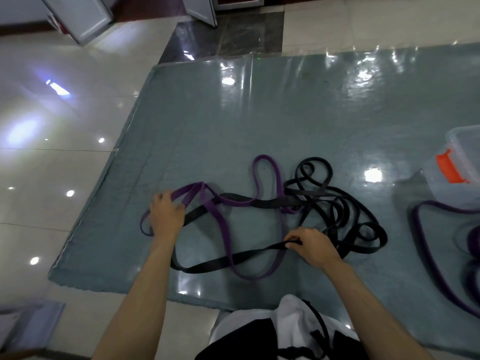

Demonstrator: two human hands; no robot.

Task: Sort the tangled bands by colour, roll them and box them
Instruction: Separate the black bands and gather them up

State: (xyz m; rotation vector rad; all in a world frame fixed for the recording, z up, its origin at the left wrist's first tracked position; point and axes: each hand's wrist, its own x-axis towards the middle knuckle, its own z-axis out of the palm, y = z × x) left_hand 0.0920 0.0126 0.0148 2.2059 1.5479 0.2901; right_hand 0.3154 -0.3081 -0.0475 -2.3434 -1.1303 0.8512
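A tangle of bands lies on a shiny grey-blue mat (233,120). A purple band (267,162) loops through black bands (345,214) piled at the right of the tangle. My left hand (166,214) grips a fold of the purple band at the tangle's left end. My right hand (311,245) pinches a flat black band that runs left and down across the mat. Another purple band (426,245) lies apart at the right edge, in front of a clear plastic box (462,152) with an orange latch (449,168).
Glossy white floor tiles (52,165) surround the mat on the left and behind. A white cabinet door (80,16) stands at the far left. A light blue cloth (28,323) lies at the lower left. My lap in white and black clothing (285,333) is at the bottom.
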